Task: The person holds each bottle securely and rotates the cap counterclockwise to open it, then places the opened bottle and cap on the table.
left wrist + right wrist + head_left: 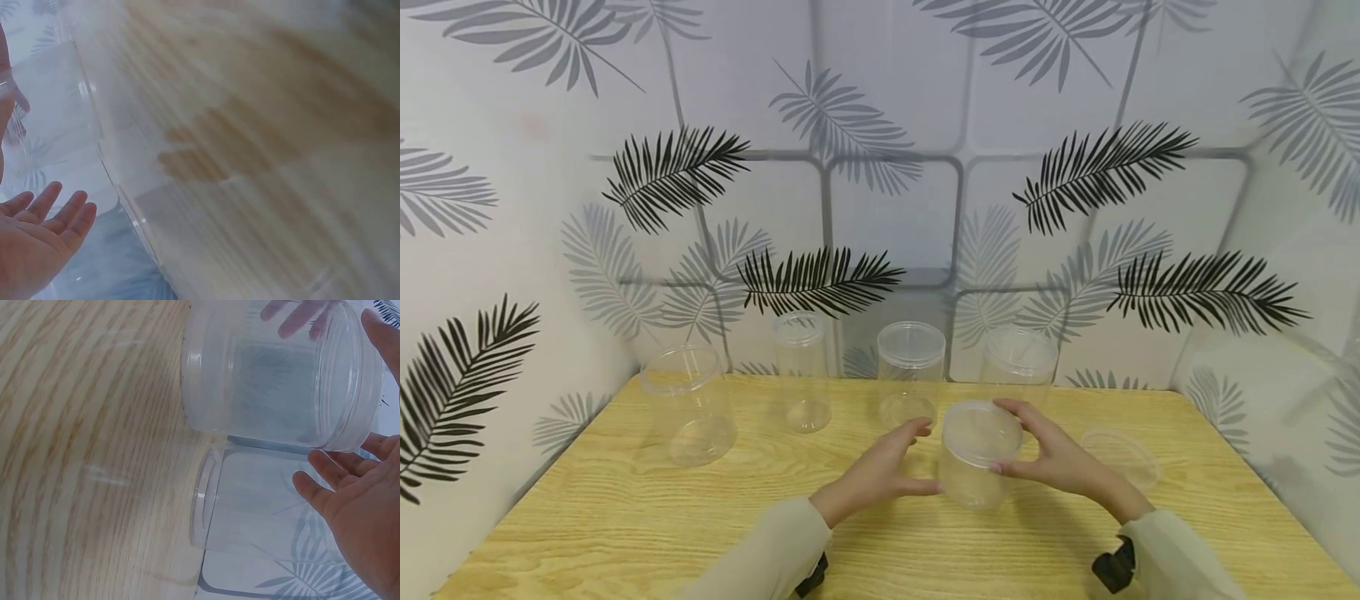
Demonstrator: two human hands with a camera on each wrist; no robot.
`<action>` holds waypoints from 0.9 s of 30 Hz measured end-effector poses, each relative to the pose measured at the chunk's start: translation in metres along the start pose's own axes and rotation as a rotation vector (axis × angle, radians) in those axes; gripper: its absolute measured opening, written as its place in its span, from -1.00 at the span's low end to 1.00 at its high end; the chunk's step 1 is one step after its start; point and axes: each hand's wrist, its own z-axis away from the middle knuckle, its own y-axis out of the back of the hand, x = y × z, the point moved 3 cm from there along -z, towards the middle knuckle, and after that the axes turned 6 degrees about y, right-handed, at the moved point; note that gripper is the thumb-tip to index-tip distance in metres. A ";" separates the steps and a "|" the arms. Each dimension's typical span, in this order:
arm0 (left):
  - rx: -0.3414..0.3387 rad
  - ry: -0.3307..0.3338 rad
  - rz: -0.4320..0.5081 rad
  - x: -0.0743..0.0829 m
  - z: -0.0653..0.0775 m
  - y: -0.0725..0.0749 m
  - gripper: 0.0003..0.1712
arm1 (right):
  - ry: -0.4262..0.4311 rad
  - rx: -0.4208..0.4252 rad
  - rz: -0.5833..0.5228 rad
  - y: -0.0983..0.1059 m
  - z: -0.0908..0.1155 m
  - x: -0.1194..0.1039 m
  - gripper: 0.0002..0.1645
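A short, wide clear plastic jar (973, 467) with a lid (982, 429) is in front of me, near the middle of the table. My right hand (1056, 454) holds it at the lid, thumb on the near side and fingers on the far side; in the right wrist view the jar (275, 381) appears sideways. My left hand (880, 475) is spread at the jar's left side, thumb tip close to its wall, fingers not curled round it. In the left wrist view that hand (37, 244) shows an open palm. Whether the jar's base touches the table cannot be told.
Along the back of the wooden table (647, 517) stand a wide lidless jar (688, 417), a tall narrow jar (803, 375), a medium lidded jar (912, 375) and another wide jar (1018, 358). A clear round lid (1123, 458) lies to the right. A leaf-patterned wall (887, 208) stands behind.
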 end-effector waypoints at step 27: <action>-0.085 0.059 -0.006 0.011 -0.031 -0.015 -0.03 | -0.011 0.004 -0.164 -0.005 0.000 0.007 -0.05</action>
